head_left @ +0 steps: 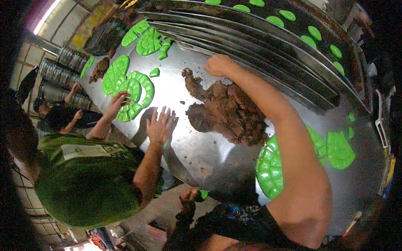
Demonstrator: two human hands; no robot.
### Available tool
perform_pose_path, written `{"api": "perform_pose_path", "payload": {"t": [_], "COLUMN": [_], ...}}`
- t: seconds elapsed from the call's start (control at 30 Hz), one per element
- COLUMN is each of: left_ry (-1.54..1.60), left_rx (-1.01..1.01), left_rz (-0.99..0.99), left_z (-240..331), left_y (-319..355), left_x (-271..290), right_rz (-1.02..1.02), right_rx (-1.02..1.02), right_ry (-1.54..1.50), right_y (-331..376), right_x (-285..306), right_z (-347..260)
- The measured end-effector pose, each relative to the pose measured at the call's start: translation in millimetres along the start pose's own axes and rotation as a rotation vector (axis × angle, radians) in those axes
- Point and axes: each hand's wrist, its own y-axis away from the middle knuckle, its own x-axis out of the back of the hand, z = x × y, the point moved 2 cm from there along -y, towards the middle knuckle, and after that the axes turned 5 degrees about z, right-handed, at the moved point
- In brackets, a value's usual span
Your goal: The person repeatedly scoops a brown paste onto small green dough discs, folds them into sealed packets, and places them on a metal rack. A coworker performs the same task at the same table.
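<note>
My right arm reaches far across the metal table (176, 142). Its hand (219, 65) is closed in a fist beside the edge of the stacked metal trays (255, 54); whatever its fingers may hold is hidden. Just below that fist lies a big crumbly mound of brown paste (234, 113). Low in the view, near my body, my left hand (189, 200) is curled round a small green dough piece (203, 195). Under my right forearm sits a sheet of scored green dough (270, 167), partly covered by the arm, and another green slab (339, 150) lies to its right.
At left, a co-worker in a green shirt (83, 180) has both hands over the table, beside scored green dough (117, 75). More green dough (148, 42) and brown paste (99, 70) lie farther off. Flat green ovals (287, 15) rest on the top tray. A brush (352, 222) lies at lower right.
</note>
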Motion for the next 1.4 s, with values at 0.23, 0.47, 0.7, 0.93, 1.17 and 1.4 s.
{"api": "perform_pose_path", "payload": {"t": [0.23,0.47,0.7,0.93,1.17,1.4], "left_ry": [0.110,-0.015,0.005,-0.465,-0.538,-0.130], "left_rx": [0.159,0.122,-0.025,-0.383,-0.286,-0.199], "left_rz": [0.116,0.116,-0.019,-0.116,-0.123,-0.096], "left_z": [17.8,-3.3,-7.5,-137.5,-116.0,6.6], "left_y": [13.4,22.1,15.8,17.5,16.8,32.0], "left_x": [5.4,15.9,14.0,56.3,45.0,12.6], "right_rz": [0.165,-0.191,0.274,0.415,0.521,0.387], "right_rx": [-0.143,-0.138,-0.041,-0.476,-0.357,-0.315], "right_ry": [0.221,-0.031,-0.696,-0.602,-0.814,-0.962], "right_y": [-82.5,12.1,115.5,198.3,162.3,158.5], "right_x": [-81.3,-47.6,-12.0,-72.6,-86.6,-41.8], "right_z": [18.9,44.4,67.0,119.1,89.2,108.5]}}
